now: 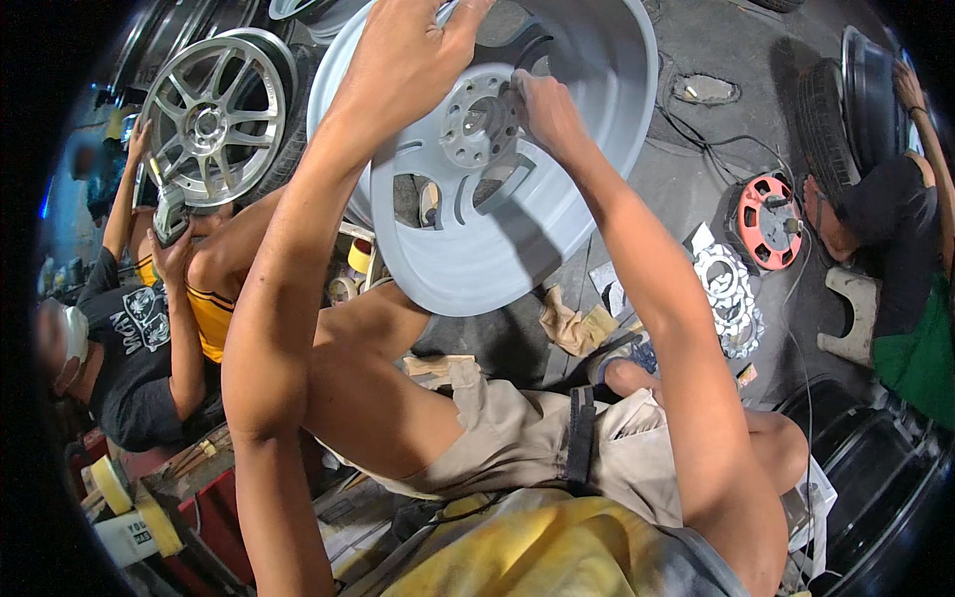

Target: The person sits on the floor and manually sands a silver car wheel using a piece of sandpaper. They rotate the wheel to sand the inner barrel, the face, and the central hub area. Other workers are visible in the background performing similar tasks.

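A large grey wheel rim (497, 264) stands tilted in front of me, its matte face toward me and its round bolt hub (479, 117) near the middle. Over the upper part of the rim is my left hand (450, 30), its fingers mostly cut off by the top edge of the picture, so its grip is hidden. My right hand (547, 111) has its fingers curled in against the spoke area just right of the hub. Whatever lies under those fingertips is too small or covered to make out.
At left, a person holds a power tool (171, 211) by a silver multi-spoke wheel (214, 119). A red cable reel (769, 223) lies on the floor at right, near a shiny cut-out metal piece (728, 298). Crumpled brown paper (577, 323) lies below the rim. Another person sits far right beside a tyre (824, 124).
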Demonstrator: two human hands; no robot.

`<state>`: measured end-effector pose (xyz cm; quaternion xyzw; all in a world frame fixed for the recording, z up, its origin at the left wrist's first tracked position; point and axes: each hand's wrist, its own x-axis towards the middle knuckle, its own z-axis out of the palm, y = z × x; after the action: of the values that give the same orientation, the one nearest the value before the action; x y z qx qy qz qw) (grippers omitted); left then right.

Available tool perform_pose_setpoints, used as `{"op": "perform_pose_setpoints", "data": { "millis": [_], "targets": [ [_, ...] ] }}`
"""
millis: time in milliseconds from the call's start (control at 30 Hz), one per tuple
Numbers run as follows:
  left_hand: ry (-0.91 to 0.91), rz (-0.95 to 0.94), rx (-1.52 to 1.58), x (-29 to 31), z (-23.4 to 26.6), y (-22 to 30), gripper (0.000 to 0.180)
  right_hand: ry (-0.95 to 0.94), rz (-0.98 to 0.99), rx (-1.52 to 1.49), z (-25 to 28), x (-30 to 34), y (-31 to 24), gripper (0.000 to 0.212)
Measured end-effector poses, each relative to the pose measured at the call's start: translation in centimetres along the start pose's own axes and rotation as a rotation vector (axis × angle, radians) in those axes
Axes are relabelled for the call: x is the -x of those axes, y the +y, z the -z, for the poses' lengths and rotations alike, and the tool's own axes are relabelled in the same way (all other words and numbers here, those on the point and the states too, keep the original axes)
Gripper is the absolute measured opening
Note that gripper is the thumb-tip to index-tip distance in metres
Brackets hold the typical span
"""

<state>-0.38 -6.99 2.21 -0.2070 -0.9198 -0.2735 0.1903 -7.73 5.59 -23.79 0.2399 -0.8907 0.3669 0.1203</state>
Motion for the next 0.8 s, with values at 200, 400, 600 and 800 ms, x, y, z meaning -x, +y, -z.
{"op": "perform_pose_setpoints", "data": {
  "millis": [200,400,600,800],
  "targets": [
    [-0.027,0.043,0.083,0.0,-0.1,-0.1,0.029,-0.376,-0.772,-0.985,2.8,-0.3,2.6,0.018],
    [0.028,0.002,0.006,0.2,-0.4,-0.9,0.029,-0.070,-0.562,-0.973,3.9,4.8,0.0,0.018],
    [-0.001,0.041,0.064,0.3,-0.1,-0.4,0.028,-0.045,-0.366,-0.874,3.5,3.5,-5.1,0.018],
    [-0.013,0.037,0.089,0.2,-0.1,0.1,0.027,0.076,-0.017,-0.482,2.1,1.1,-4.5,0.019]
  ]
}}
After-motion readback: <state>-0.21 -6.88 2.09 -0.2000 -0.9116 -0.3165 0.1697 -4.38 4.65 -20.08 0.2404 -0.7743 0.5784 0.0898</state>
